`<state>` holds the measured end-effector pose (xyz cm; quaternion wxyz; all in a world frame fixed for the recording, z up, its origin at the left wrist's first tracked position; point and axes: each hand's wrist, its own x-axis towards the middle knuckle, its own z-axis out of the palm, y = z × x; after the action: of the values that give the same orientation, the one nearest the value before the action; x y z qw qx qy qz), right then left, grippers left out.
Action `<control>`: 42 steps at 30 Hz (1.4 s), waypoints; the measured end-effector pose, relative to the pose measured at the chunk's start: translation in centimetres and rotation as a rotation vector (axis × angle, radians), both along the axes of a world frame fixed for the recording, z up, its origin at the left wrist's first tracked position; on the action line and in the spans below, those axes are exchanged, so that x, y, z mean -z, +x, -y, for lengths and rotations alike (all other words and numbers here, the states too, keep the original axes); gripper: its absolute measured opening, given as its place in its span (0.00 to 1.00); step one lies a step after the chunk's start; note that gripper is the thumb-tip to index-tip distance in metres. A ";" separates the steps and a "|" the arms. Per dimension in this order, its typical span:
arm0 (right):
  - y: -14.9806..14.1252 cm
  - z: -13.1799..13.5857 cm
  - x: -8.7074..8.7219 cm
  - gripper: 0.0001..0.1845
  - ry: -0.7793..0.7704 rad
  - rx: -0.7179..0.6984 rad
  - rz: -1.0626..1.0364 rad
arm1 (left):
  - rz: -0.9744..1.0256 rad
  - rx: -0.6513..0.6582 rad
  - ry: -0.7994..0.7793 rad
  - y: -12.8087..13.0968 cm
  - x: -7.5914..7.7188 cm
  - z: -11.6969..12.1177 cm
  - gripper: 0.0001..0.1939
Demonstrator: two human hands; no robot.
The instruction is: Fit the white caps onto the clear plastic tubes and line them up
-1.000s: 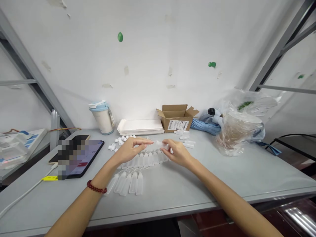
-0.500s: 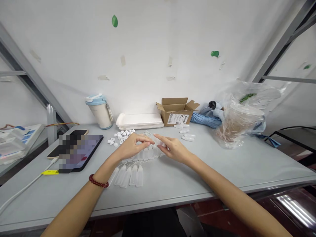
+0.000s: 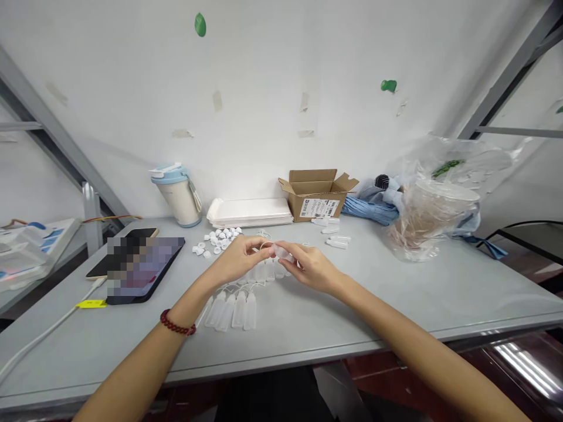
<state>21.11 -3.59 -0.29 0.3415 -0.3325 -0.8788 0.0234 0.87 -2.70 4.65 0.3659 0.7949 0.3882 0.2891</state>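
Note:
A small translucent plastic squeeze bottle [image 3: 284, 252] is held up between my two hands, tilted on its side. My right hand [image 3: 313, 266] is closed round its body with thumb and fingers. At the bottle's neck end, my left hand [image 3: 240, 258] pinches with thumb and forefinger; a thin pale tube loops beside these fingertips, and whether a cap is in them is too small to tell. Under the hands lies a row of similar bottles [image 3: 260, 272], partly hidden. Nearer the front edge, several more bottles [image 3: 238, 310] with thin curved tubes lie side by side.
White caps [image 3: 224, 237] lie in a loose pile left of centre. Behind stand a white stack [image 3: 250, 212], an open cardboard box [image 3: 319, 196] and a tumbler [image 3: 178, 196]. Several bottles [image 3: 338, 241] lie before the box. A tablet [image 3: 169, 266] and a plastic bag [image 3: 422, 228] flank the work area.
My fingertips have come together at the bottle, which now shows clearly between them. My left hand has closed on its neck end. The view has shifted slightly.

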 end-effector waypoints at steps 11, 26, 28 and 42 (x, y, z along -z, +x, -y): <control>-0.7 0.6 -0.1 0.16 -0.294 -0.051 -0.191 | -0.031 0.044 -0.014 -0.5 -0.2 -0.2 0.13; -0.9 -0.2 -1.4 0.13 -1.321 -0.364 -0.999 | -0.041 -0.065 0.353 -0.1 -0.2 1.0 0.21; -0.9 -0.2 -1.4 0.13 -1.335 -0.392 -0.994 | -0.075 -0.040 0.438 0.1 0.1 0.9 0.21; -0.7 -0.1 -1.8 0.15 -1.267 -0.344 -0.795 | -0.147 -0.018 0.549 0.3 0.5 0.9 0.20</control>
<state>20.41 -3.47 1.52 0.3676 -0.2898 -0.5482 0.6931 1.12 -3.57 4.17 0.1054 0.8796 0.3277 0.3283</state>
